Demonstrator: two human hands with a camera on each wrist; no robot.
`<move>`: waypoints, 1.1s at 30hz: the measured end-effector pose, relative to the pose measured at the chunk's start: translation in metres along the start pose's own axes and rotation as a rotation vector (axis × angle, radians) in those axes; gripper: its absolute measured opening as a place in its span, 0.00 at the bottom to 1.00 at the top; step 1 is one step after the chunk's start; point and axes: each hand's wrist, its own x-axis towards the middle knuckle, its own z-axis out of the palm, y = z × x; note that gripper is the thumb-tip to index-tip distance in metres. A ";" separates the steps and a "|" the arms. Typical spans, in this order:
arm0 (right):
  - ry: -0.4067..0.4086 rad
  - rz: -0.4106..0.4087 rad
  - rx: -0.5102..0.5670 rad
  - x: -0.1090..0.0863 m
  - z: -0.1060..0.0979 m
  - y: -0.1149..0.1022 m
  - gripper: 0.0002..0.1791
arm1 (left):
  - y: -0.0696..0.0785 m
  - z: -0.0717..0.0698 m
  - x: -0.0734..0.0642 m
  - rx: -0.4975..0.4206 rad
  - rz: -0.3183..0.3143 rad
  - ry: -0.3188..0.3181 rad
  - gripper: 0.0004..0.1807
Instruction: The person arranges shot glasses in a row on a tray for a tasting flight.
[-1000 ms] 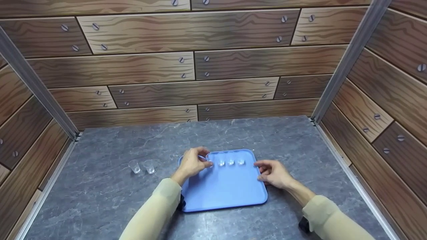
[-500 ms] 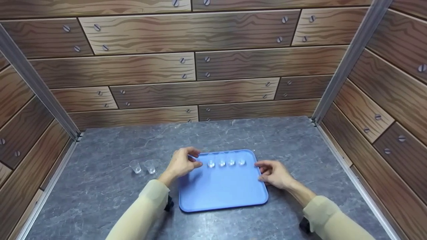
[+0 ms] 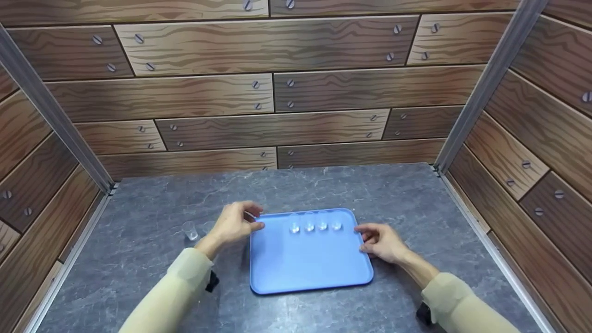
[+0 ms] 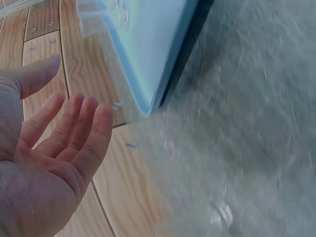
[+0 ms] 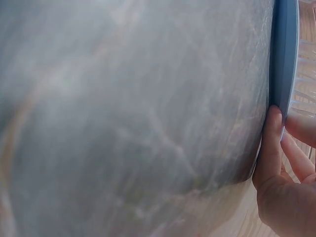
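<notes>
A blue tray lies on the table, with several small clear cups standing in a row along its far side. My left hand is over the tray's left edge. Its fingers are apart and bent a little, and the palm is bare in the left wrist view. At the tray's right edge my right hand pinches the rim between thumb and fingers, as the right wrist view shows. Left of the left hand stands another small clear cup, partly overlapped by the wrist.
The grey marbled table runs up to a wood-plank-patterned back wall and a matching right wall. Metal corner posts, such as the right post, stand at the table's far corners.
My left hand has let go of a small cup at the left end of the tray's row and moved left. It now hides one of two cups on the table. The right hand stays put.
</notes>
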 end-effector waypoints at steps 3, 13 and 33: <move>0.000 0.001 -0.010 -0.001 0.000 0.000 0.31 | -0.002 -0.011 -0.004 -0.001 -0.010 0.024 0.19; 0.020 0.002 -0.047 0.000 -0.002 -0.002 0.30 | -0.018 -0.056 -0.020 0.024 0.018 0.113 0.15; -0.009 -0.024 0.008 0.000 -0.001 0.000 0.31 | -0.069 -0.111 -0.050 0.129 -0.097 0.159 0.17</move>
